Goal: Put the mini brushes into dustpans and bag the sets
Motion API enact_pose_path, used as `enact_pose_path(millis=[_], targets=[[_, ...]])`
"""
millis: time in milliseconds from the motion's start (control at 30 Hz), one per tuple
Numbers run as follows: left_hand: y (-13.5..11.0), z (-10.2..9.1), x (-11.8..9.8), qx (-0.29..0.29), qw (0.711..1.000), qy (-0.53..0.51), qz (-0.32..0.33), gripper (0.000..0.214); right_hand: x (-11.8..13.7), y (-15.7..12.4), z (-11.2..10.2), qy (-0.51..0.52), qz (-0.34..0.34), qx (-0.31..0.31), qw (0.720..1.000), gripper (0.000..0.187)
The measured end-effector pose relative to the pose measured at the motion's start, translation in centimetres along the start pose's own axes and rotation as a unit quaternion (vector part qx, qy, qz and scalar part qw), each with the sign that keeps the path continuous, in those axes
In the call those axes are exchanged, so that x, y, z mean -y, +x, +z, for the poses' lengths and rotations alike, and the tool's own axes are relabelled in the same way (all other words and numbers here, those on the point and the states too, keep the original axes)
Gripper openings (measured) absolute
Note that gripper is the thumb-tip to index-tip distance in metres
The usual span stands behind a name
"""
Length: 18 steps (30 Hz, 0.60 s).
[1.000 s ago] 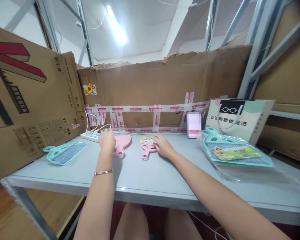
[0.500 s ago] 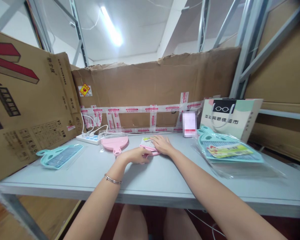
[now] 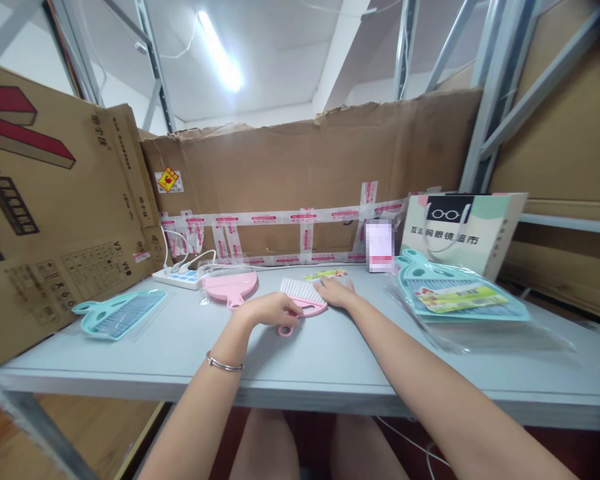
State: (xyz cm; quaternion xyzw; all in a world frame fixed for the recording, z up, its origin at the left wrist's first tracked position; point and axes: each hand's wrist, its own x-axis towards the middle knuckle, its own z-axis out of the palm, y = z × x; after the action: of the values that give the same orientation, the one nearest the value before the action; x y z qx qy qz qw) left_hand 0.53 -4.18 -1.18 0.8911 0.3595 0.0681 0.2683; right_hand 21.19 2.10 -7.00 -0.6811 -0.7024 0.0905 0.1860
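A small pink hand brush point(image 3: 316, 309) with white bristles lies on the table in front of me, its ringed handle toward me. The curled fingers of my left hand point(image 3: 274, 309) grip it where the handle meets the head. My right hand point(image 3: 337, 293) rests at the brush's right end, its fingers stretched out and touching the bristle tips. Just behind the bristles is a yellow-green label card point(image 3: 326, 274), flat on the table. To the left of the brush is a pink dustpan point(image 3: 233, 287), its handle end close to my left wrist.
A teal brush-and-dustpan set point(image 3: 123, 313) lies at the left; several bagged teal sets point(image 3: 460, 300) are stacked at the right. Along the back are a power strip point(image 3: 180, 277), a small blurred box point(image 3: 380, 247), a paper bag point(image 3: 480, 233) and a tall cardboard wall point(image 3: 280, 173).
The label card has gone from on top of the bristles to the table behind them. My right hand has shifted slightly down and right, and more of the brush shows.
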Motion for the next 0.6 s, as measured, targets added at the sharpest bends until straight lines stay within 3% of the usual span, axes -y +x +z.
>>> enact_pose_path(millis=[133, 233, 300, 400, 467, 500, 533, 600], targets=[[0.1, 0.0, 0.3, -0.015, 0.997, 0.058, -0.056, 0.019, -1.7, -0.4, -1.0, -0.019, 0.102, -0.044, 0.994, 0.052], [0.8, 0.4, 1.1, -0.064, 0.989, 0.104, -0.080, 0.017, -1.4, -0.9, -2.1, -0.027, 0.128, -0.080, 0.988, 0.047], [1.4, 0.8, 1.8, -0.111, 0.986, 0.108, -0.062, 0.021, -0.5, -1.3, -2.9, -0.019, 0.108, -0.120, 0.987, 0.043], [2.0, 1.2, 2.6, -0.181, 0.980, 0.077, -0.024, 0.044, 0.0, -2.7, -5.1, 0.032, 0.009, -0.205, 0.978, 0.035], [2.1, 1.1, 2.8, -0.208, 0.975, 0.070, -0.022, 0.047, -2.0, -4.5, -7.2, 0.045, -0.041, -0.259, 0.964, 0.031], [2.1, 1.0, 2.7, -0.212, 0.974, 0.076, -0.024, 0.048, -3.9, -5.6, -8.4, 0.028, -0.017, -0.299, 0.954, 0.031], [2.1, 0.9, 2.5, -0.211, 0.973, 0.087, -0.024, 0.049, -6.3, -6.8, -9.6, -0.001, 0.021, -0.328, 0.944, 0.035], [2.2, 0.7, 2.1, -0.205, 0.973, 0.109, -0.018, 0.048, -11.9, -9.2, -11.6, -0.064, 0.164, -0.366, 0.914, 0.047]])
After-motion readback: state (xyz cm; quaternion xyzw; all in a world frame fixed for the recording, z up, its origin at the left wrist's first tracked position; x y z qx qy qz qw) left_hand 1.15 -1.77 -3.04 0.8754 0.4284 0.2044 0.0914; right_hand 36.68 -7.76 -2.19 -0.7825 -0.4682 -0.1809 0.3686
